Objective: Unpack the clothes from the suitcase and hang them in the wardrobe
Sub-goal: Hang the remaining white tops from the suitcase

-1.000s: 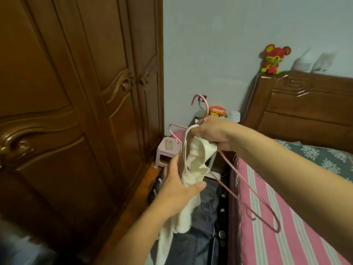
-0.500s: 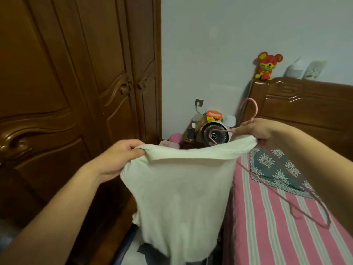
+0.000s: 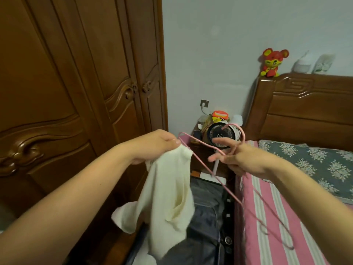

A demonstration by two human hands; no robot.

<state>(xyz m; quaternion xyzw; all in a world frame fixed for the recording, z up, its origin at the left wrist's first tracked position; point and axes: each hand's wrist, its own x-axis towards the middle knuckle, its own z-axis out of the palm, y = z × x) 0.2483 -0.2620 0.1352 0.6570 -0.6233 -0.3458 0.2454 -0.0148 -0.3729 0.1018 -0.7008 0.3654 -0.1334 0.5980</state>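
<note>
Cream knit top [image 3: 168,203] hangs bunched from my left hand [image 3: 152,146], which pinches its upper edge above the dark open suitcase [image 3: 206,226]. My right hand [image 3: 246,159] grips the thin pink wire hanger [image 3: 225,186] near its hook; its far end blurs, perhaps over the striped bed [image 3: 277,226].

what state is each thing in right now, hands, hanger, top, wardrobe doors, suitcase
left hand: grips the cream top at its upper edge
right hand: holds the pink hanger near its hook
cream top: hanging bunched, one hanger end at its opening
pink hanger: tilted, not yet fully inside the top
wardrobe doors: closed
suitcase: open on the floor
</note>
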